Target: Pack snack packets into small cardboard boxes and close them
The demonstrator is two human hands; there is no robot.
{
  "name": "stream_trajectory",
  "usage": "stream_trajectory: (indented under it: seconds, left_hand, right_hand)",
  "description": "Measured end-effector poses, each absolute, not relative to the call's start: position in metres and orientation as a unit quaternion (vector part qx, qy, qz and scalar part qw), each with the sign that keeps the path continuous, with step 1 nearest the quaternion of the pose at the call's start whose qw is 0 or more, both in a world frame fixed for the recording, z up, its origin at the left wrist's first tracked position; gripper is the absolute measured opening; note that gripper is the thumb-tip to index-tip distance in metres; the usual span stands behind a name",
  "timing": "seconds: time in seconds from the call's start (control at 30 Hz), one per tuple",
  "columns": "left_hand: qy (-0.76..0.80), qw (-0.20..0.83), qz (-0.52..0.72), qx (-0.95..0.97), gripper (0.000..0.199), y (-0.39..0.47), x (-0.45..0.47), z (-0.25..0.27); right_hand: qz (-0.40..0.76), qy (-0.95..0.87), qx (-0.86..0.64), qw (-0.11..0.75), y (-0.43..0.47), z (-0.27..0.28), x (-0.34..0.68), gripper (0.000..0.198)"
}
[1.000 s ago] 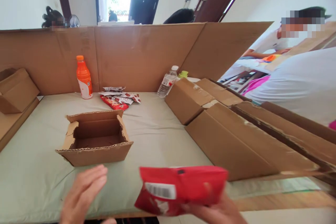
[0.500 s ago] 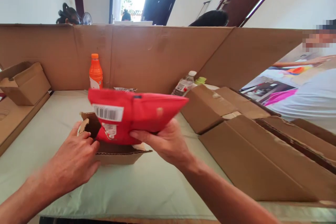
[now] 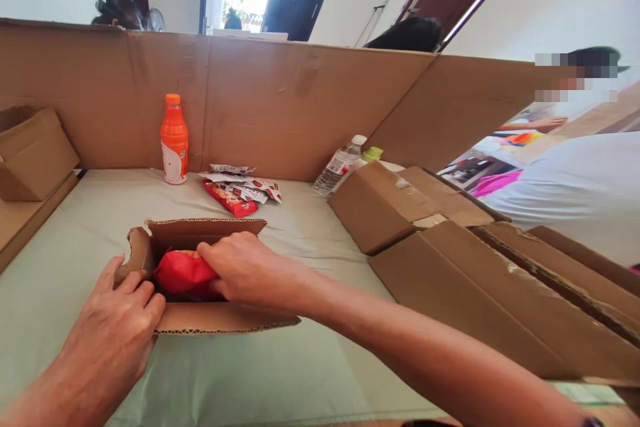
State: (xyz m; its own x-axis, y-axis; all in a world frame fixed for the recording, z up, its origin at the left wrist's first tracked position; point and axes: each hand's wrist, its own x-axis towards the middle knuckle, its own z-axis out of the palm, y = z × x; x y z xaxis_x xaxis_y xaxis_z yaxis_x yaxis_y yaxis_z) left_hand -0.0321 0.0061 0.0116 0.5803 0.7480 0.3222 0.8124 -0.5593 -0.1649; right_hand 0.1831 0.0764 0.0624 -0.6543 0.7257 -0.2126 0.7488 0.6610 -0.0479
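Note:
A small cardboard box (image 3: 225, 319) with its flaps up stands on the pale green cloth in front of me. Inside it lies a red packet (image 3: 184, 273), its far end hidden by the box walls. My right hand (image 3: 245, 267) reaches into the box and is closed on the packet's right side. My left hand (image 3: 125, 313) grips the box at its left flap, fingers over the edge. Behind the box is a loose pile of small sachets (image 3: 243, 183), with a red snack packet (image 3: 233, 200) partly under them.
An orange bottle (image 3: 174, 140) stands at the back by a cardboard wall (image 3: 280, 100). A clear plastic bottle (image 3: 340, 167) leans at the back right, beside several cardboard boxes (image 3: 480, 280). Another open carton (image 3: 37, 153) sits at the left. A co-worker (image 3: 575, 180) is beyond the right side.
My right hand has lowered the red packet from above the box down into it. The sachets behind have come into view. My left hand stays at the box's left flap.

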Motion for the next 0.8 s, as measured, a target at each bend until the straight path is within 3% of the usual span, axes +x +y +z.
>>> stream_trajectory:
  seconds: [0.2,0.37,0.47,0.57,0.67,0.8]
  left_hand:
    - [-0.410,0.161,-0.102,-0.892,0.028,0.005,-0.032,0.023]
    - [-0.348,0.195,-0.128,-0.908,0.040,0.009,-0.019,0.029]
    - [-0.361,0.158,-0.126,-0.910,0.037,0.017,-0.012,0.024]
    - [-0.377,0.121,-0.108,-0.912,0.033,0.023,-0.010,0.015]
    - [-0.366,0.104,-0.140,-0.914,0.032,0.024,-0.011,0.008]
    - [-0.351,0.135,-0.207,-0.903,0.032,0.026,-0.013,-0.002]
  right_hand:
    - [-0.140,0.918,0.317,0.191,0.099,0.041,0.161,0.030]
    - [-0.190,0.919,0.305,0.165,0.096,0.037,0.174,0.035]
    - [-0.192,0.930,0.292,0.114,0.089,0.051,0.198,0.032]
    - [-0.206,0.920,0.331,-0.036,0.097,0.074,0.234,0.024]
    - [-0.130,0.859,0.472,-0.151,0.140,0.084,0.265,0.026]
    - [0.003,0.796,0.596,-0.101,0.227,0.051,0.273,0.024]
